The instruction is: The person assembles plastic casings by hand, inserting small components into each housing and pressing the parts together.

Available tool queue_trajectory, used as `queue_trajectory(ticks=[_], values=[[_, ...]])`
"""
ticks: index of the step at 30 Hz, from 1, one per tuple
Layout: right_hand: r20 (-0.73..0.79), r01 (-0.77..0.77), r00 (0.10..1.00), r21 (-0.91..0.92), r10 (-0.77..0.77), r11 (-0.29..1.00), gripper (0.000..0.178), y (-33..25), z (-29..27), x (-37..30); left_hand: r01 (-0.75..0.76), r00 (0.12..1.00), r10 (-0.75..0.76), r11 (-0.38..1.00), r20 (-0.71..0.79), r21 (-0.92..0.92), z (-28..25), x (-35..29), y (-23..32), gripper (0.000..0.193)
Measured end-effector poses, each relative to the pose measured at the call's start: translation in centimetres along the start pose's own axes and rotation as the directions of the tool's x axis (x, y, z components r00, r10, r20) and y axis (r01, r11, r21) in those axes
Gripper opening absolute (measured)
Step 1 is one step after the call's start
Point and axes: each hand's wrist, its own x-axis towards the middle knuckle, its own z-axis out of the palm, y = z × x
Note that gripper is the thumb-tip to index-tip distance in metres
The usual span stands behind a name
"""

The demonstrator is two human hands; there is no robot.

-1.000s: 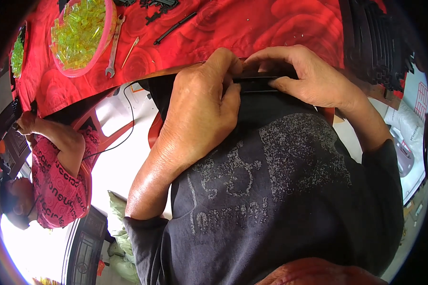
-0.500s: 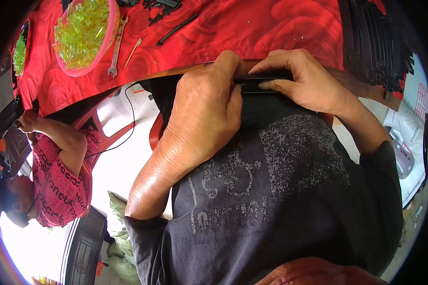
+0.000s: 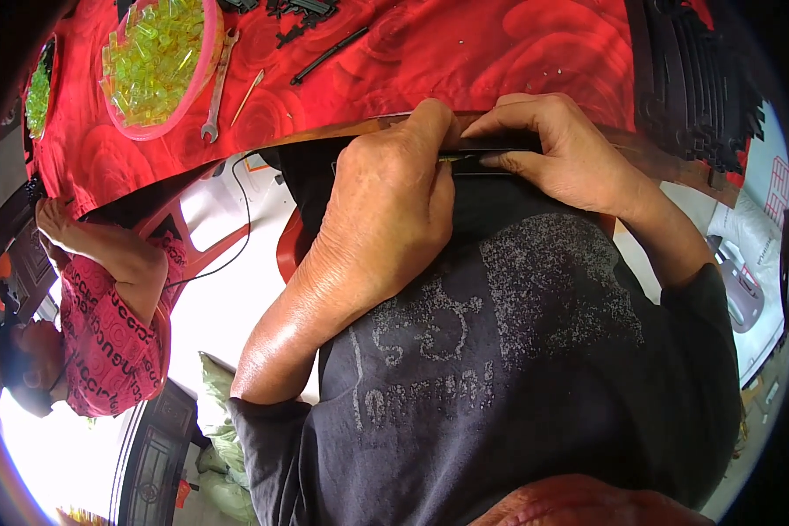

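Observation:
Both hands meet at the near edge of the red-covered table, against my dark shirt. My right hand pinches a long, narrow black plastic strip between thumb and fingers. Closed around the strip's left part, my left hand shows its back, so its fingertips are mostly hidden. A small yellow-green bit shows beside the left thumb, against the strip. What exactly the left fingers press is hidden.
A pink-rimmed basket holds many clear yellow-green plastic pieces. Near it lie a wrench, a thin pointed stick and a black pen-like rod. Black strips are stacked at right. A co-worker sits at left.
My left hand has shifted slightly to the right along the strip, and the yellow-green bit now shows by its thumb. My right hand stays nearly still. The co-worker's hand has moved a little.

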Motion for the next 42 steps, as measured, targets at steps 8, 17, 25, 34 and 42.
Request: queue_trajectory(ticks=[8, 17, 25, 34, 42], values=[[-0.034, -0.031, 0.999, 0.107, 0.035, 0.994, 0.028, 0.4, 0.3, 0.1, -0.054, 0.997, 0.057, 0.998, -0.059, 0.045, 0.6, -0.1, -0.5, 0.019], [-0.084, -0.07, 0.993, 0.083, 0.077, 0.994, 0.025, -0.7, -1.3, -0.1, 0.167, 0.971, -0.171, 0.985, -0.168, -0.038, -0.4, -0.2, 0.4, 0.016], [-0.185, 0.007, 0.983, 0.082, 0.008, 0.997, 0.022, -0.3, -1.6, 0.0, 0.052, 0.897, -0.028, 0.998, -0.441, 0.043, -0.1, 0.0, -1.3, 0.018], [-0.183, 0.042, 0.983, 0.046, -0.033, 0.998, 0.022, -0.5, -1.7, -0.3, -0.138, 0.952, 0.228, 0.915, -0.204, 0.379, -1.8, 1.5, -1.1, 0.025], [-0.118, 0.116, 0.984, -0.118, -0.13, 0.986, 0.025, -1.4, -2.6, -0.5, -0.108, 0.975, 0.061, 0.971, 0.212, 0.215, -2.3, 3.1, -1.1, 0.024]])
